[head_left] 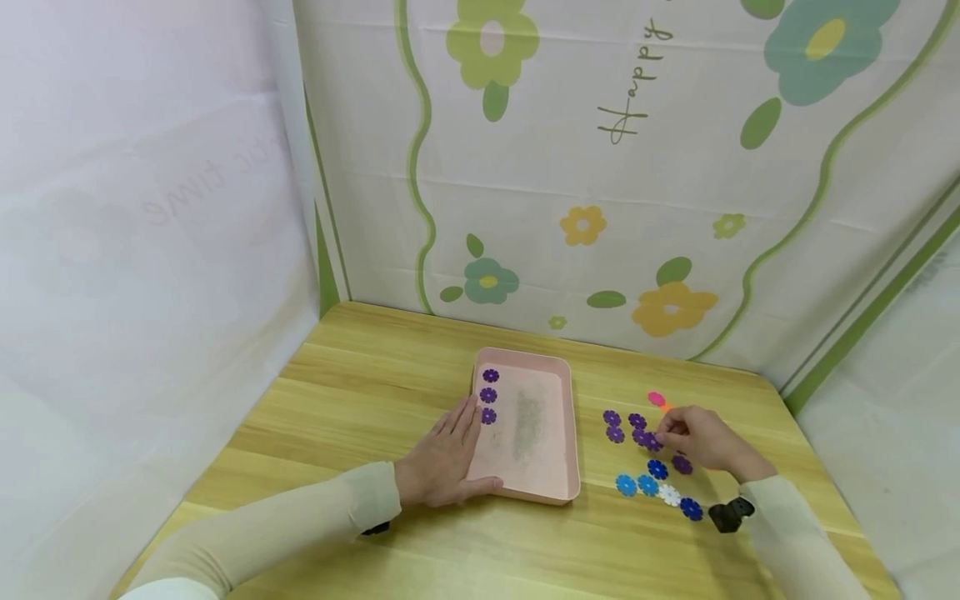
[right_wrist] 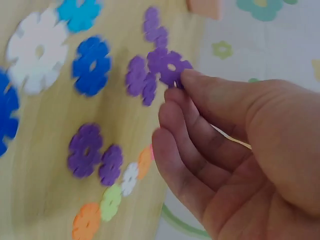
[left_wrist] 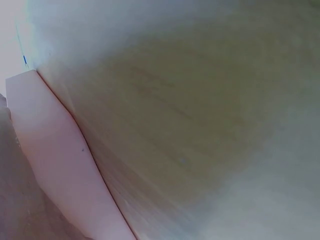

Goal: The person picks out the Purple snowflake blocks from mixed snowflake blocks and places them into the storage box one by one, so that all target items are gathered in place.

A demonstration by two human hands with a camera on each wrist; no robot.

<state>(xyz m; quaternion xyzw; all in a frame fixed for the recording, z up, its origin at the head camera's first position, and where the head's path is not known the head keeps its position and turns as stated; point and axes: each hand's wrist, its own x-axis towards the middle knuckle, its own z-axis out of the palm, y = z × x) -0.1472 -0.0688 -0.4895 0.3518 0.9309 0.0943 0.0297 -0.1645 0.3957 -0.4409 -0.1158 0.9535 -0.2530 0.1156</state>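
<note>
Head view: the left hand [head_left: 444,458] is resting, fingers straight, against the pink tray [head_left: 551,450]; three purple discs [head_left: 489,396] are lying inside. To the tray's right, the right hand [head_left: 702,436] is pinching a purple disc [head_left: 654,442] near other discs [head_left: 648,485] on the tabletop [head_left: 360,392]. Left wrist view: the tray's side is showing. Right wrist view: the thumb-and-finger grip is holding that disc's edge.
</note>
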